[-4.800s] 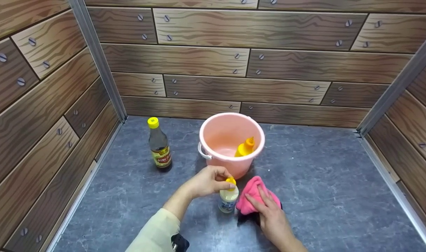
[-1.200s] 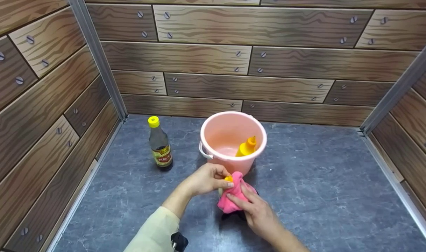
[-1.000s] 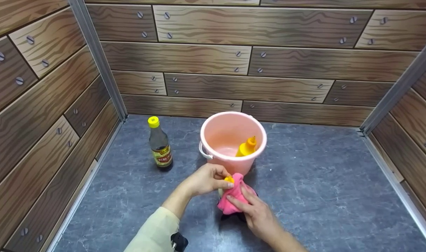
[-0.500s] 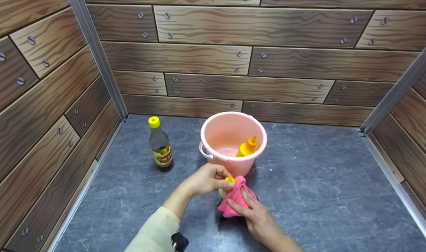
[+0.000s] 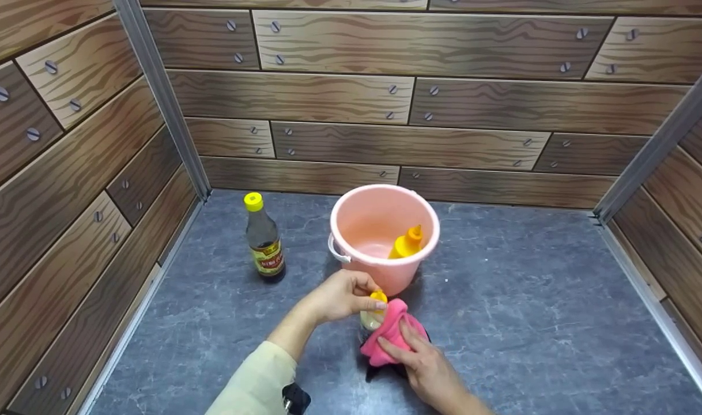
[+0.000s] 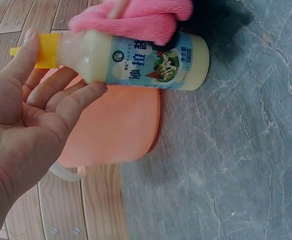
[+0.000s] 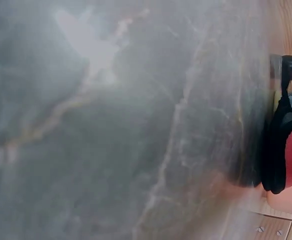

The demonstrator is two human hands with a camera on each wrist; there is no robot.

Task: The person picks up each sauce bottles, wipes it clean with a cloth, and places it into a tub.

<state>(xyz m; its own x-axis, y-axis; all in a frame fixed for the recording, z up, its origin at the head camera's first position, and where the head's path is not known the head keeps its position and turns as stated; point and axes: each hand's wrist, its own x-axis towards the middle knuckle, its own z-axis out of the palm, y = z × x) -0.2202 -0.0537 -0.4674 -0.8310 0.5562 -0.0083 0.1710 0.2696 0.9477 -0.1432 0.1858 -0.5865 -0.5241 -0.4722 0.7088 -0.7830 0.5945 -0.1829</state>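
Half hid the cream-coloured bottle point(image 5: 369, 321) behind the pink cloth point(image 5: 391, 337), just in front of the pink bucket point(image 5: 394, 276). Pinched its yellow cap point(image 5: 378, 298) between thumb and fingers of the left hand point(image 5: 339, 297), holding the bottle by its very top, upright, with a blue label point(image 6: 136, 60) towards the left wrist view. Gripped the cloth in the right hand point(image 5: 434, 369), against the bottle's side, in front of the bucket and slightly to its right. Could not make out the black material under the cloth. Lost the bottle's lower part from the head view to cloth and right fingers; could not tell contact from gap between left fingers and bucket wall. Saw a yellow squeeze bottle point(image 5: 406, 248) leaning inside the bucket, towards its right side, and a white handle point(image 5: 338, 251) at its left. Saw a yellow-capped dark bottle point(image 5: 264, 239) upright, well apart to the bucket's left. Had a grey marbled surface point(image 5: 529, 311) under the bucket, and plank-patterned walls point(image 5: 339, 101) with screw heads behind and either side of it, edged in metal strips point(image 5: 165, 109).
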